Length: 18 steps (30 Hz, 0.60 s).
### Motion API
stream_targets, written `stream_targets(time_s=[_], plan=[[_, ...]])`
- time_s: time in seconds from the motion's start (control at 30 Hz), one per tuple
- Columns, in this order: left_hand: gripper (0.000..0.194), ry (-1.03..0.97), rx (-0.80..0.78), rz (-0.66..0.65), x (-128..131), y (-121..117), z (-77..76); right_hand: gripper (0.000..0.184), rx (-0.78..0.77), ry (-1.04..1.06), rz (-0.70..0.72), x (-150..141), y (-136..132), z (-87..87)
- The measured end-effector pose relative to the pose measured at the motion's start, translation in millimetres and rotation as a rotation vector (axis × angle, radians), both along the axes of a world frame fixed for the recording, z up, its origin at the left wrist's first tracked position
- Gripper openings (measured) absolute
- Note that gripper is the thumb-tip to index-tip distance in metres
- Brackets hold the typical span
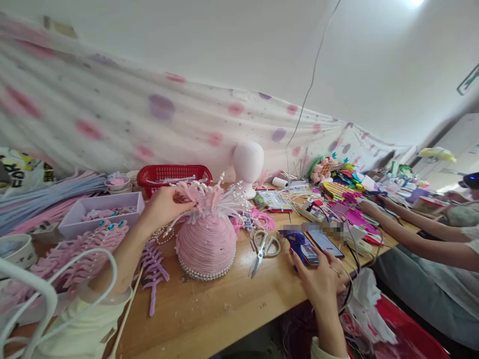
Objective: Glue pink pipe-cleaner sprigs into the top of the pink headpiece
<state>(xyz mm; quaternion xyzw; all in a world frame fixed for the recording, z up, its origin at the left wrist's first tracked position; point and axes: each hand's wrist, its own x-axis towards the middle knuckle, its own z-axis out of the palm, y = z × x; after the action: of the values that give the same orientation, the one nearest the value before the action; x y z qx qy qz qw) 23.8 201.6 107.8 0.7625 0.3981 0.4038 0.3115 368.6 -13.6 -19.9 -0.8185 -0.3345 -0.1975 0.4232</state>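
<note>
My left hand (163,208) reaches to the top of a pink dome-shaped headdress (206,242) on the table. Its thumb and fingers close on the pink fuzzy pieces at the crown, where white pearl-tipped stems fan out. A row of pearls rims the headdress's lower edge. My right hand (322,276) hovers low by the table's front edge, fingers apart. Its thumb is across the handle of a purple-blue glue gun (296,240), and the other fingers lie over a phone (325,242); contact is unclear. White-handled scissors (263,248) lie open between headdress and right hand.
Purple fuzzy sprigs (153,271) and a lilac box (101,212) are on the left. Behind stand a red basket (174,174) and a white foam head (249,164). Craft scraps and cords spread rightward, where a co-worker's arms (404,217) reach over the table.
</note>
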Motion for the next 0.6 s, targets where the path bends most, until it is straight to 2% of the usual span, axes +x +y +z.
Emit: stream_targets(time_s=[0.13, 0.2, 0.27, 0.33, 0.4, 0.43, 0.53, 0.6], plan=[[0.018, 0.048, 0.027, 0.14, -21.1, -25.4, 15.4, 0.062, -0.126, -0.019, 0.013, 1.1, 20.4, -3.8], [0.016, 0.053, 0.006, 0.229, -30.8, -43.9, 18.8, 0.055, -0.218, 0.015, 0.012, 1.4, 29.3, 0.0], [0.013, -0.029, -0.018, 0.308, -36.7, -63.8, 16.6, 0.05, -0.319, 0.047, -0.01, 0.8, 34.3, 9.2], [0.013, -0.16, -0.115, 0.37, -37.4, -82.7, 7.7, 0.047, -0.337, 0.053, -0.043, -2.3, 32.2, 21.4], [0.016, -0.397, -0.279, 0.364, -33.0, -99.1, -7.4, 0.047, -0.21, 0.079, -0.051, -10.3, 21.7, 33.9], [0.02, -0.542, -0.356, 0.348, -29.2, -106.4, -16.7, 0.047, -0.096, 0.128, -0.033, -16.7, 13.7, 39.6], [0.029, -0.923, -0.535, 0.189, -13.8, -125.8, -45.5, 0.052, 0.243, 0.459, 0.179, -47.0, -15.5, 53.2], [0.033, -1.108, -0.658, 0.096, -2.2, -138.0, -60.6, 0.049, 0.35, 0.581, 0.394, -74.7, -33.8, 58.7]])
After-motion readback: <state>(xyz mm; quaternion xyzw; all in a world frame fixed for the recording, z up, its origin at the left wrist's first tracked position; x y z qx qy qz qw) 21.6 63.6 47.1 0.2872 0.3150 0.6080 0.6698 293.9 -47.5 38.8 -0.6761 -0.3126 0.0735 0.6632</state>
